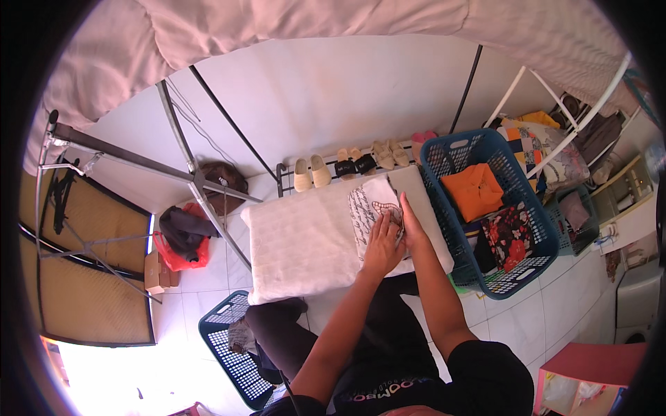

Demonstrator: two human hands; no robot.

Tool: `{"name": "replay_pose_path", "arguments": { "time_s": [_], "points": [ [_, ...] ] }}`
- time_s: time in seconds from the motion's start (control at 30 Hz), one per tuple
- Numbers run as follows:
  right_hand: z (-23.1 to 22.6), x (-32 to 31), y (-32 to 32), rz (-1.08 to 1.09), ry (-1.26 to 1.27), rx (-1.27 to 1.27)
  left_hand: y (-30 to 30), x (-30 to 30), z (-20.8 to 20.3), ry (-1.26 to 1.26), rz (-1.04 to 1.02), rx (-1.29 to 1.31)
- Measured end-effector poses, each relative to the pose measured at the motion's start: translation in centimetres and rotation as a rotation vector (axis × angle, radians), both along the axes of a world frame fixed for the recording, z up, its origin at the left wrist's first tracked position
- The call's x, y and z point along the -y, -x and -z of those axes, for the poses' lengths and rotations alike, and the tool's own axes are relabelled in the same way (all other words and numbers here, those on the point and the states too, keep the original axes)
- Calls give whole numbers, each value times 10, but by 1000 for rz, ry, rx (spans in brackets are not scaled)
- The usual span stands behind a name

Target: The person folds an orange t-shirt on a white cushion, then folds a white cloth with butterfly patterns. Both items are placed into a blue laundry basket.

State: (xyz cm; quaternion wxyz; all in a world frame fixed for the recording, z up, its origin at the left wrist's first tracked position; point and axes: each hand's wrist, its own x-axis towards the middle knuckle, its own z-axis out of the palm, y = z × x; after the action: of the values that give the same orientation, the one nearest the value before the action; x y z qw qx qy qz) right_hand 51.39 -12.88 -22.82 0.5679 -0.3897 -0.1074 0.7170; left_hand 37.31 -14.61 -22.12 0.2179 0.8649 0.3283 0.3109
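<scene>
A folded white garment (362, 211) with dark script-like print lies on a board covered in pale cloth (298, 243). My left hand (383, 244) rests flat on its near right part, fingers stretched forward. Along the garment's right edge stands my right hand (412, 223), turned on its side, with fingers straight and close to the left one. The right palm is hidden, and the hands cover part of a printed picture on the cloth. Neither hand appears to grip the fabric.
To the right, a blue laundry basket (545, 239) holds a folded orange garment (473, 192) and a floral one (508, 237). Another basket (211, 327) stands by my left leg. Shoes (320, 170) line a rack behind the board. A metal drying frame (182, 139) rises at left.
</scene>
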Motion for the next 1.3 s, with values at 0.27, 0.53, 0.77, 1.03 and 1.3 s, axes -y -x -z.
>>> {"name": "replay_pose_path", "arguments": {
  "time_s": [0.27,0.53,0.77,1.03,1.3],
  "points": [
    [40,-12,-6,81,56,625,17,29,39,3,89,-305],
    [16,-10,10,268,-183,1762,26,39,56,-132,48,-325],
    [29,-26,40,-41,-387,2078,17,44,62,-184,104,-428],
    [46,-34,44,-114,-363,2148,23,47,59,-136,111,-392],
    [39,-28,45,-28,-413,2102,64,21,60,342,134,-17]
  ]
}}
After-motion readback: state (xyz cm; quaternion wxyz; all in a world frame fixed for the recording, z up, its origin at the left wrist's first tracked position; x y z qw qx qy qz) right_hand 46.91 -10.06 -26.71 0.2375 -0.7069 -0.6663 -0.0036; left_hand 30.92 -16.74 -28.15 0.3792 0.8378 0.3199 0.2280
